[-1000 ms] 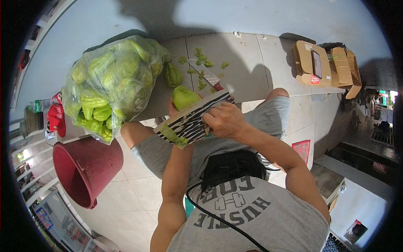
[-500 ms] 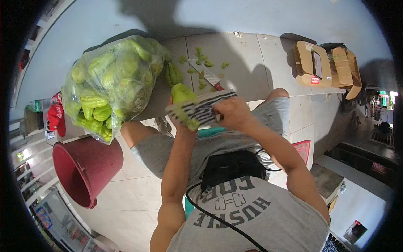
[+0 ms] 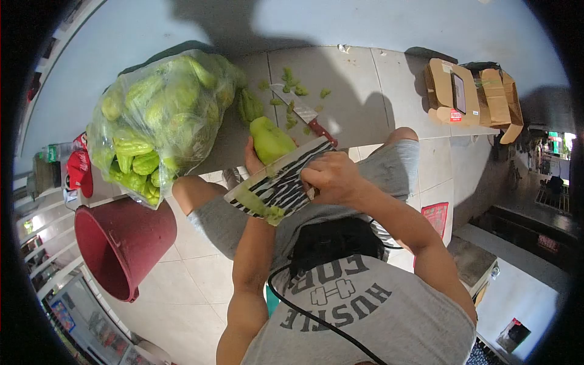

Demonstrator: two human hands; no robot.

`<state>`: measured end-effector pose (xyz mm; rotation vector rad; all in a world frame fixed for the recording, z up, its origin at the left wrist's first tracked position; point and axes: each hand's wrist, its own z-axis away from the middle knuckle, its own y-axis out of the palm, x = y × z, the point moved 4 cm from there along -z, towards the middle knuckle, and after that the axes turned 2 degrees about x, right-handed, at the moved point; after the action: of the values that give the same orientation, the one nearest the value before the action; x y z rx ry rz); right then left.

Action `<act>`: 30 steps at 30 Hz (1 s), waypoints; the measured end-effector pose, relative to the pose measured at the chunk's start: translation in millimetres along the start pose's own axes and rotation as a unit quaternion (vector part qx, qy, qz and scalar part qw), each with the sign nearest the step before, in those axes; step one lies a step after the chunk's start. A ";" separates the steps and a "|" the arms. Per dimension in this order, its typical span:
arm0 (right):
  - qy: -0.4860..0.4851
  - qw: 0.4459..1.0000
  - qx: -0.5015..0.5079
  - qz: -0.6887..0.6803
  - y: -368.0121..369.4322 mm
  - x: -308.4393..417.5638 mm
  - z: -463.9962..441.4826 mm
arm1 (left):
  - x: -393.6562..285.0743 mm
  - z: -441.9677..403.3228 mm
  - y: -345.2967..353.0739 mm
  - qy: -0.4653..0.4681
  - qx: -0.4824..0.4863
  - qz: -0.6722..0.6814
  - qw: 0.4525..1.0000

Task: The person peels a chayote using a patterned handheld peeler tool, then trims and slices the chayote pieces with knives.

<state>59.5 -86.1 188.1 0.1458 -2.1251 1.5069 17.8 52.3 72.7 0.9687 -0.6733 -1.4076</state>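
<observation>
My left hand (image 3: 252,157) is closed around a peeled-looking pale green chayote (image 3: 271,140), its fingers partly hidden behind a broad, flat striped tool. My right hand (image 3: 333,177) grips this black-and-white striped tool (image 3: 277,185), which looks like a wide blade; its exact kind is unclear. Strips of green peel (image 3: 274,213) cling to its lower left part. Beyond the chayote, a knife (image 3: 298,106) with a red handle lies on the tiled ledge among several small green scraps (image 3: 292,79). One unpeeled chayote (image 3: 249,106) rests beside the bag.
At left a large clear plastic bag (image 3: 176,103) is full of chayotes. Below it a dark red bucket (image 3: 131,243) lies tipped with its mouth toward the left. Opened cardboard boxes (image 3: 447,91) sit at the ledge's right end. A red cap (image 3: 79,170) hangs far left.
The striped tool has moved down and left, toward my body, and now stands apart from most of the chayote. More of the chayote shows. The peel has slid along with the tool.
</observation>
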 end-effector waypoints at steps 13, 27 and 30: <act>-0.022 0.999 -0.045 0.005 0.5 -3.3 -1.9 | 6.1 5.7 -6.6 0.004 -0.016 0.017 1.000; 0.005 0.999 -0.005 -0.047 -9.6 -4.8 -1.5 | 8.1 8.2 1.2 0.038 0.003 -0.055 0.998; -0.029 0.997 0.008 -0.068 -13.8 13.4 -3.9 | 6.8 7.4 5.7 -0.004 0.040 -0.073 0.997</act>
<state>54.6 -84.9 207.0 0.3367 -2.1028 1.4569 14.8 44.0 80.2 1.0932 -0.6812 -1.5222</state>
